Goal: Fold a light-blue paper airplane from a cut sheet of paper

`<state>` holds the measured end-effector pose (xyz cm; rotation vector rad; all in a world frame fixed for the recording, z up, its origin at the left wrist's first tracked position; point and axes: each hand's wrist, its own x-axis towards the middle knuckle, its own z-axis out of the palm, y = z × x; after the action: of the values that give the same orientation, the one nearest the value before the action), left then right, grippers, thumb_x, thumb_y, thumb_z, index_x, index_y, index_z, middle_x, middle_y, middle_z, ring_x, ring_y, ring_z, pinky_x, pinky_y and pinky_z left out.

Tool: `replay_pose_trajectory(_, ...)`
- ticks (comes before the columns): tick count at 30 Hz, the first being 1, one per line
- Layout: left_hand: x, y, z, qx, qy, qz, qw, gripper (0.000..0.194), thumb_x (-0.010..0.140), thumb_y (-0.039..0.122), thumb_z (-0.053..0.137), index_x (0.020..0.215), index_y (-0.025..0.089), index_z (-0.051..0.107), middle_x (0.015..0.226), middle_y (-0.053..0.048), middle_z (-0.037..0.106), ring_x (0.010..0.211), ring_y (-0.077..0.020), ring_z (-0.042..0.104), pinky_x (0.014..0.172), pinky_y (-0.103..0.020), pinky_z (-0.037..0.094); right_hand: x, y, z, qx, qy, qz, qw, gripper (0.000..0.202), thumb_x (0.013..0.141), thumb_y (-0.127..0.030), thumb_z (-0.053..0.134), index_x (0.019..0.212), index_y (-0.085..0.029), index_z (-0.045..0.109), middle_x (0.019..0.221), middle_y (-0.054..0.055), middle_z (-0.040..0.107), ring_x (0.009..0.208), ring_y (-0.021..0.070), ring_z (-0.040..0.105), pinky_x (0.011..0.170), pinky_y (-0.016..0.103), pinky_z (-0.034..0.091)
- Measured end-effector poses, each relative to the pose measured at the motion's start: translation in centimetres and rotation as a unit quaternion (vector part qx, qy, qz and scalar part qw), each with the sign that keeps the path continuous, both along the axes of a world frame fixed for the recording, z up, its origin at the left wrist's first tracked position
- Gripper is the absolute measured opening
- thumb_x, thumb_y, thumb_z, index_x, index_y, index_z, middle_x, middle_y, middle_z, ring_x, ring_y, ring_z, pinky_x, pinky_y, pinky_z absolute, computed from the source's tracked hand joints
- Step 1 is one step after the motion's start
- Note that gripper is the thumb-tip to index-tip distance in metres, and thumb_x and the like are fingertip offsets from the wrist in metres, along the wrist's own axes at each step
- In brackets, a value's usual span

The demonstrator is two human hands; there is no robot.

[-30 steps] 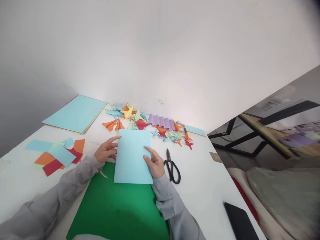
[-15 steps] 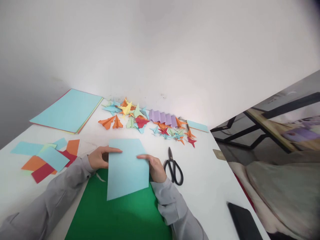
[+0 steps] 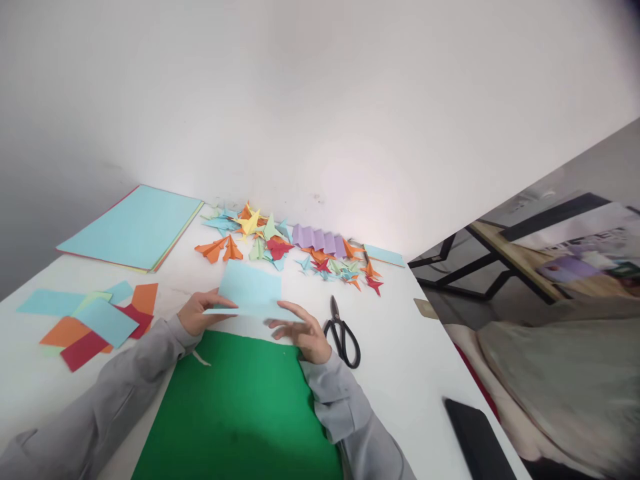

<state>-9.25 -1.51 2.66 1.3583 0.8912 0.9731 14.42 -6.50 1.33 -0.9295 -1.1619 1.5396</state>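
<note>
A sheet of light blue paper (image 3: pixel 251 283) is held up above the far edge of a green mat (image 3: pixel 245 407). Its back part faces me, and its near part is bent or tilted so that I see it almost edge-on. My left hand (image 3: pixel 201 312) pinches its left side between thumb and fingers. On the right side, my right hand (image 3: pixel 306 335) has its index finger at the paper's edge with other fingers beneath. Just right of that hand lie black-handled scissors (image 3: pixel 343 339), blades pointing away. Loose coloured paper rectangles (image 3: pixel 107 321) overlap on the table to the left.
Folded paper figures (image 3: pixel 253 223) in several colours and a pleated purple paper strip (image 3: pixel 319 240) lie along the wall. At the back left is a stack of large paper sheets (image 3: pixel 133 227). A flat black object (image 3: pixel 477 440) rests near the table's right edge.
The light blue paper has tipped from lying face-up over the mat to a bent or edge-on pose farther back, uncovering more green. Both hands still hold it; my right fingers have spread somewhat.
</note>
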Motion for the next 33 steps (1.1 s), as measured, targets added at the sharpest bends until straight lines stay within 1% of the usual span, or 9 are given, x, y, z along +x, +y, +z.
replay_pose_trajectory(3, 0.3, -0.2, 0.4, 0.021, 0.035, 0.031, 0.999, 0.014, 0.054, 0.034, 0.071, 0.058, 0.02, 0.07, 0.071, -0.006, 0.066, 0.072, -0.0222, 0.06, 0.071, -0.037, 0.048, -0.4, 0.2, -0.1, 0.026, -0.02, -0.061, 0.998, 0.047, 0.052, -0.031, 0.073, 0.097, -0.023, 0.061, 0.097, 0.005, 0.061, 0.069, 0.0168, 0.061, 0.063, 0.033, 0.05)
replay_pose_trajectory(8, 1.4, -0.8, 0.2, 0.029, 0.055, 0.031, 0.998, 0.016, 0.059, 0.034, 0.067, 0.055, 0.019, 0.068, 0.078, -0.005, 0.067, 0.077, -0.023, 0.06, 0.073, -0.036, 0.048, -1.0, 0.5, -0.7, 0.024, -0.042, -0.081, 0.996, 0.032, 0.054, -0.041, 0.072, 0.071, -0.016, 0.063, 0.061, 0.003, 0.062, 0.058, 0.0171, 0.058, 0.059, 0.033, 0.049)
replay_pose_trajectory(12, 2.0, -1.0, -0.4, -0.002, 0.041, 0.027, 0.999, 0.014, 0.056, 0.031, 0.07, 0.063, 0.018, 0.069, 0.081, -0.004, 0.068, 0.08, -0.0238, 0.06, 0.074, -0.035, 0.048, -1.5, 0.6, -0.7, 0.012, -0.054, -0.146, 0.988, 0.026, 0.06, -0.034, 0.069, 0.078, -0.017, 0.063, 0.077, 0.004, 0.066, 0.071, 0.0187, 0.06, 0.07, 0.036, 0.049)
replay_pose_trajectory(16, 1.8, -0.8, -1.1, -0.04, 0.045, 0.021, 0.998, 0.023, 0.057, 0.028, 0.07, 0.077, 0.018, 0.069, 0.078, -0.004, 0.069, 0.076, -0.023, 0.061, 0.071, -0.036, 0.05, -2.2, 0.9, -0.6, 0.034, 0.002, -0.251, 0.967, 0.069, 0.052, -0.022, 0.075, 0.113, -0.022, 0.045, 0.103, 0.005, 0.061, 0.093, 0.0195, 0.057, 0.081, 0.036, 0.046)
replay_pose_trajectory(18, 1.7, -0.8, -1.4, -0.027, 0.042, 0.035, 0.998, 0.028, 0.057, 0.027, 0.071, 0.083, 0.017, 0.067, 0.084, -0.004, 0.068, 0.079, -0.023, 0.061, 0.072, -0.035, 0.05, -2.4, 1.0, -0.7, 0.013, 0.038, -0.262, 0.964, 0.086, 0.049, -0.019, 0.076, 0.123, -0.025, 0.031, 0.105, 0.005, 0.06, 0.093, 0.0187, 0.057, 0.081, 0.036, 0.046)
replay_pose_trajectory(22, 1.7, -0.8, -1.5, -0.028, 0.014, 0.048, 0.998, 0.07, 0.058, 0.025, 0.071, 0.122, 0.022, 0.044, 0.094, -0.003, 0.066, 0.088, -0.0229, 0.06, 0.073, -0.033, 0.05, -2.5, 1.1, -0.9, -0.039, 0.026, -0.227, 0.973, 0.051, 0.053, -0.023, 0.075, 0.099, -0.018, 0.054, 0.085, 0.004, 0.067, 0.075, 0.0177, 0.061, 0.07, 0.034, 0.049)
replay_pose_trajectory(24, 1.9, -0.9, -1.4, -0.05, 0.013, 0.041, 0.998, 0.078, 0.058, 0.026, 0.071, 0.128, 0.021, 0.036, 0.09, -0.003, 0.067, 0.086, -0.0228, 0.061, 0.071, -0.033, 0.051, -2.5, 1.0, -0.9, -0.047, 0.023, -0.221, 0.974, 0.035, 0.054, -0.025, 0.074, 0.085, -0.017, 0.06, 0.078, 0.003, 0.068, 0.069, 0.0166, 0.061, 0.066, 0.032, 0.049)
replay_pose_trajectory(28, 2.1, -0.9, -1.2, -0.051, 0.013, 0.042, 0.998, 0.056, 0.057, 0.029, 0.071, 0.108, 0.015, 0.054, 0.096, -0.007, 0.066, 0.089, -0.023, 0.059, 0.076, -0.033, 0.05, -2.4, 0.9, -1.0, -0.048, 0.025, -0.24, 0.969, 0.027, 0.057, -0.028, 0.073, 0.08, -0.016, 0.065, 0.075, 0.002, 0.068, 0.065, 0.0152, 0.059, 0.062, 0.03, 0.048)
replay_pose_trajectory(33, 2.0, -0.8, -1.3, -0.054, 0.058, 0.06, 0.995, 0.046, 0.055, 0.034, 0.071, 0.093, 0.01, 0.06, 0.086, -0.008, 0.068, 0.075, -0.0215, 0.061, 0.066, -0.033, 0.05, -2.4, 1.0, -1.2, -0.054, 0.003, -0.272, 0.961, 0.028, 0.064, -0.038, 0.067, 0.077, -0.013, 0.067, 0.059, 0.001, 0.063, 0.052, 0.0121, 0.052, 0.051, 0.026, 0.043)
